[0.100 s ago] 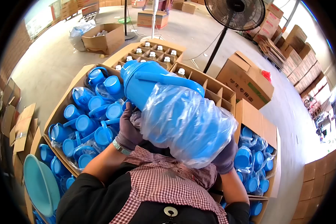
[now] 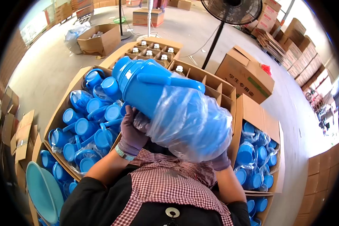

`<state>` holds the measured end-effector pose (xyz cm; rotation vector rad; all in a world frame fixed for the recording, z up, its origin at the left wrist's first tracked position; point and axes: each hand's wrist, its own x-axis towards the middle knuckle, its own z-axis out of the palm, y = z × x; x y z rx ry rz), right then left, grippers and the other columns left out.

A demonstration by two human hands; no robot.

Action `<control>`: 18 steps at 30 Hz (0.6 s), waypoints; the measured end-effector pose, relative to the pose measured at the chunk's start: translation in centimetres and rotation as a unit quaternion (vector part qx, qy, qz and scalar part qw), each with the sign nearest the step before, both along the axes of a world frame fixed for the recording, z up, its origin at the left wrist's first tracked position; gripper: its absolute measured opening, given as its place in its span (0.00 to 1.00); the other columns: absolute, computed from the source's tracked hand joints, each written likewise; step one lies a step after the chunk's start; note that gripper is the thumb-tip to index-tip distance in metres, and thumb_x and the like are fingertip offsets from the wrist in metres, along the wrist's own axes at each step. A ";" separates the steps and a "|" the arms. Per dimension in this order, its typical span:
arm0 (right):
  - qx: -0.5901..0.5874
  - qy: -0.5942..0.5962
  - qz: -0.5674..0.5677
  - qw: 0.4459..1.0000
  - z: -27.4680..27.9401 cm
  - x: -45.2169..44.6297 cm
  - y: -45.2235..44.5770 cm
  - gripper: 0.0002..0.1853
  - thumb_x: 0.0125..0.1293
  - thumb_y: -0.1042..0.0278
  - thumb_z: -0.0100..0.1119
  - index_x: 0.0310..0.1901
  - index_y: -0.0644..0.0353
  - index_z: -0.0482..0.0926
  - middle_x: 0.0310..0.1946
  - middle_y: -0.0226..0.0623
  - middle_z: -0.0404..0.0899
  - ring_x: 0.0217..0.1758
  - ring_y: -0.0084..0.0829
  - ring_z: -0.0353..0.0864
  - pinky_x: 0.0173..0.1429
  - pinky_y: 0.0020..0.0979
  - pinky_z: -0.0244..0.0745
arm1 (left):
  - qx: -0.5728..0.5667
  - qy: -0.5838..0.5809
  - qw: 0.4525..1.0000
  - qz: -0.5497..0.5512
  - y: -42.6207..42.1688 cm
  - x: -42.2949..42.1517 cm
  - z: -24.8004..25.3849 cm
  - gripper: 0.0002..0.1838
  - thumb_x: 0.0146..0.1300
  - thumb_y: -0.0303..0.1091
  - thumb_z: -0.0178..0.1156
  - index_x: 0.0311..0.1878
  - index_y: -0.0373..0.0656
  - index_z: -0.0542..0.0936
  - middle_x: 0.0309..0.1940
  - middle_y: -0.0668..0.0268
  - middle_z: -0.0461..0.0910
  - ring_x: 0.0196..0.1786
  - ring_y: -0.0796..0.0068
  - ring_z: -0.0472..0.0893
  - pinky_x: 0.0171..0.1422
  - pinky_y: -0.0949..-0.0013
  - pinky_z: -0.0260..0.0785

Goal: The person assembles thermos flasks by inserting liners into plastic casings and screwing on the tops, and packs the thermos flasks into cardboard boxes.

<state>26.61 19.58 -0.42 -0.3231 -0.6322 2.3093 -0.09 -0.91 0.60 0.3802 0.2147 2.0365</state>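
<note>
Flask, blue and partly wrapped in clear plastic, is held tilted before a checked apron, the gloved left hand grasping its near side, the right hand its wrapped end. Cartons of blue flasks flank it; beyond stand bottles in divided cartons and 1 fan.

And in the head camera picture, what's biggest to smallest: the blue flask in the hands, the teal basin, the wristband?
1. blue flask
2. teal basin
3. wristband

That's only how big they look; being closer to the camera can make things look bigger.
</note>
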 end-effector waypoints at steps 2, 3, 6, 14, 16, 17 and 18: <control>-0.022 -0.002 -0.005 1.000 -2.0 -0.6 -0.7 0.36 0.71 0.47 0.62 0.71 0.64 0.69 0.63 0.52 0.80 0.63 0.48 0.83 0.66 0.46 0.80 | 0.073 0.000 0.997 -0.034 0.7 -0.2 -1.6 0.30 0.78 0.58 0.50 0.70 0.45 0.72 0.67 0.59 0.77 0.69 0.58 0.76 0.75 0.49 0.66; -0.034 -0.005 -0.017 0.999 -2.7 -0.6 -1.7 0.37 0.71 0.46 0.60 0.72 0.64 0.68 0.63 0.52 0.79 0.64 0.47 0.83 0.66 0.46 0.80 | 0.067 0.009 0.997 -0.035 0.8 -0.6 -1.5 0.29 0.78 0.58 0.50 0.69 0.45 0.73 0.66 0.60 0.78 0.68 0.58 0.76 0.74 0.49 0.68; -0.034 -0.029 -0.089 0.995 -3.2 1.3 -4.3 0.38 0.73 0.42 0.56 0.73 0.65 0.67 0.65 0.51 0.78 0.65 0.47 0.82 0.65 0.46 0.80 | -0.035 0.008 0.999 0.013 0.9 -1.8 -1.7 0.28 0.78 0.59 0.51 0.65 0.45 0.76 0.59 0.61 0.81 0.61 0.60 0.79 0.67 0.51 0.71; 0.216 -0.104 -0.054 0.969 -7.1 1.7 -1.6 0.35 0.81 0.42 0.42 0.77 0.62 0.61 0.72 0.48 0.71 0.71 0.42 0.75 0.73 0.47 0.76 | -0.018 -0.010 0.999 0.043 2.4 0.3 0.2 0.25 0.78 0.59 0.52 0.53 0.43 0.78 0.29 0.72 0.77 0.26 0.80 0.73 0.36 0.68 0.72; 0.024 0.035 0.094 0.995 -3.0 0.7 -0.8 0.27 0.84 0.55 0.43 0.76 0.61 0.62 0.71 0.44 0.72 0.70 0.41 0.76 0.73 0.46 0.77 | 0.134 0.013 0.989 -0.064 2.3 -1.1 -1.7 0.27 0.78 0.59 0.51 0.57 0.41 0.77 0.38 0.68 0.78 0.36 0.73 0.75 0.46 0.63 0.72; 0.037 0.027 0.088 0.995 -3.8 0.6 -0.9 0.27 0.84 0.55 0.43 0.75 0.61 0.62 0.71 0.44 0.73 0.70 0.41 0.76 0.73 0.45 0.77 | 0.173 0.014 0.978 -0.118 2.4 -2.9 -2.6 0.29 0.77 0.59 0.51 0.61 0.40 0.76 0.48 0.63 0.80 0.47 0.66 0.79 0.57 0.57 0.72; 0.044 0.019 0.077 0.996 -4.2 0.4 -1.4 0.26 0.83 0.56 0.43 0.75 0.61 0.62 0.70 0.44 0.73 0.70 0.41 0.76 0.73 0.45 0.76 | 0.212 0.014 0.963 -0.169 2.4 -4.0 -2.9 0.32 0.77 0.59 0.51 0.66 0.38 0.75 0.59 0.58 0.83 0.58 0.59 0.82 0.68 0.51 0.73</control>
